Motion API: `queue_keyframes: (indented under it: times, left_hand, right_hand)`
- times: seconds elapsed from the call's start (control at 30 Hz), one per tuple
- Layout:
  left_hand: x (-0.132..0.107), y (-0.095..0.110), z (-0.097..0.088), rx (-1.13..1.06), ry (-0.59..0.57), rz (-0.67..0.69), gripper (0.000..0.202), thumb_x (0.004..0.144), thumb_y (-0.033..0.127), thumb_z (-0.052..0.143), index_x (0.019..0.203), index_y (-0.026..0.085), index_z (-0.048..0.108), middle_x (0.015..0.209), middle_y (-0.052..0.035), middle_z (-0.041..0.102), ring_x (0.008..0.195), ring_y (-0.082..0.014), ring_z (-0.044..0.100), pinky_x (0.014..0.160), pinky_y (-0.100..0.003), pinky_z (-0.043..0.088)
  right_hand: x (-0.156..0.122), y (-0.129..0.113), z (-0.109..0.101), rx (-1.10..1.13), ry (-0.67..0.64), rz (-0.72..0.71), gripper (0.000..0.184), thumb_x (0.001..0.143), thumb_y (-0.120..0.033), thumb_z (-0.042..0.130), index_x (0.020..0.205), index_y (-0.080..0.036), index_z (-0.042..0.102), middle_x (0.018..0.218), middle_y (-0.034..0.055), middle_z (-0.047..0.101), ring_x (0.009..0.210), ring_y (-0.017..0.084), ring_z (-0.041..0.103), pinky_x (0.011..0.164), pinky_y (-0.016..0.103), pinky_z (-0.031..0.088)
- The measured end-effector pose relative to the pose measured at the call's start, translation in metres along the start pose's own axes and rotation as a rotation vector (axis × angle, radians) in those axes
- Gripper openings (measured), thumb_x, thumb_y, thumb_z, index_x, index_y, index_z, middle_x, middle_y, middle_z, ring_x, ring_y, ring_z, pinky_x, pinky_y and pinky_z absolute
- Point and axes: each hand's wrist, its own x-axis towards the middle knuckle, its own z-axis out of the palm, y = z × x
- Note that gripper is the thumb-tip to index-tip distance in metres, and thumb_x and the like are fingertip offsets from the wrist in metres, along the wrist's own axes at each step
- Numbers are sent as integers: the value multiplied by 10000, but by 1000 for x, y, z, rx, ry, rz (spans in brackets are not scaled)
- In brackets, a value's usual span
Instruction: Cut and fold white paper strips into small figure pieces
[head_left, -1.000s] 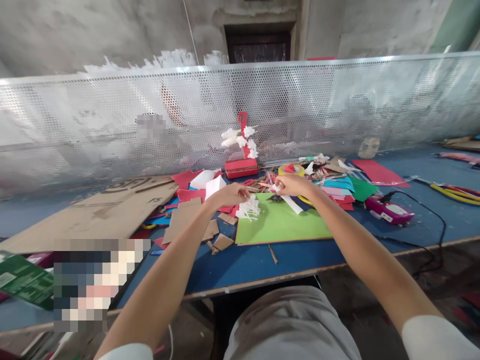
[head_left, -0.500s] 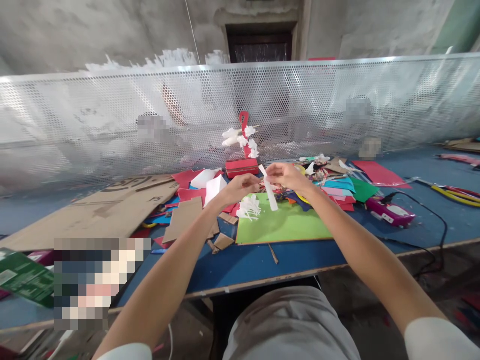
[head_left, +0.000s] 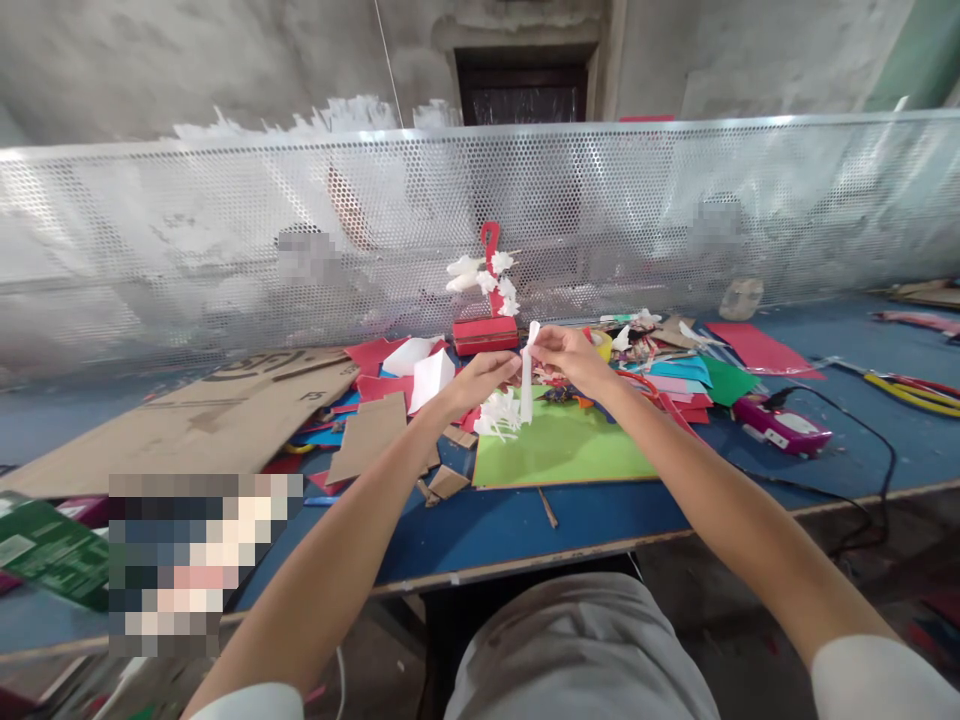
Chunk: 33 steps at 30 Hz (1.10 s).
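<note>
A narrow white paper strip [head_left: 526,390] stands nearly upright between my two hands, above a green paper sheet [head_left: 570,455]. The fingers of my right hand [head_left: 564,354] pinch it near the upper end. From the other side, my left hand [head_left: 486,382] has its fingertips closed together at the strip's edge; the exact contact is small and partly hidden. Just below the left fingers lies a bunch of white cut-paper fringes [head_left: 499,415]. Behind the hands, a red stand [head_left: 486,334] with a hooked upright carries several white paper flowers [head_left: 501,285].
A large cardboard sheet [head_left: 187,420] covers the left of the blue table [head_left: 480,535]. Red and white paper scraps lie beside it. To the right are a purple device [head_left: 784,425] with a black cable and yellow-handled pliers [head_left: 911,393]. A perforated metal panel [head_left: 637,220] runs along the back.
The white strip has turned from a slant to nearly upright and shifted slightly left. My left fingertips have come up to its edge, and my right hand has rotated a little.
</note>
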Motion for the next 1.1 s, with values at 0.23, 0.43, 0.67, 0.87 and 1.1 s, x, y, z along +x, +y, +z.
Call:
queue_keyframes:
  times: [0.23, 0.43, 0.67, 0.87, 1.1]
  left_hand:
    - [2, -3, 1, 45, 3, -29, 220, 822, 338, 615, 874, 123, 617, 761, -31, 619, 651, -103, 528, 623, -238, 397]
    - [2, -2, -1, 136, 160, -88, 211, 803, 323, 620, 716, 143, 554, 627, 14, 536, 559, -82, 458, 554, -227, 354]
    - [1, 1, -1, 183, 193, -86, 285, 758, 402, 689, 704, 146, 578, 617, -2, 561, 558, -92, 470, 545, -236, 370]
    - [3, 2, -2, 106, 196, -98, 269, 780, 391, 670, 724, 137, 598, 648, -8, 586, 588, -96, 501, 577, -236, 414]
    - [0, 5, -2, 117, 199, -91, 263, 775, 377, 683, 712, 130, 617, 635, -10, 585, 576, -90, 503, 571, -231, 418]
  right_hand:
    - [0, 1, 4, -48, 7, 17, 308, 709, -436, 760, 824, -204, 595, 722, -6, 619, 549, 90, 501, 497, 234, 439]
    - [-2, -3, 5, -92, -42, 40, 326, 780, -455, 687, 1003, -230, 611, 905, 36, 644, 773, 149, 615, 553, 238, 488]
    - [2, 7, 10, -199, -15, 91, 210, 754, -318, 705, 900, -199, 612, 894, 68, 682, 761, 178, 644, 661, 311, 554]
    - [3, 9, 4, -209, 1, 70, 203, 770, -294, 681, 934, -194, 614, 891, 59, 694, 748, 169, 646, 636, 306, 544]
    - [1, 5, 4, -241, -41, 30, 224, 768, -315, 695, 945, -206, 612, 949, 67, 688, 853, 198, 653, 729, 340, 557]
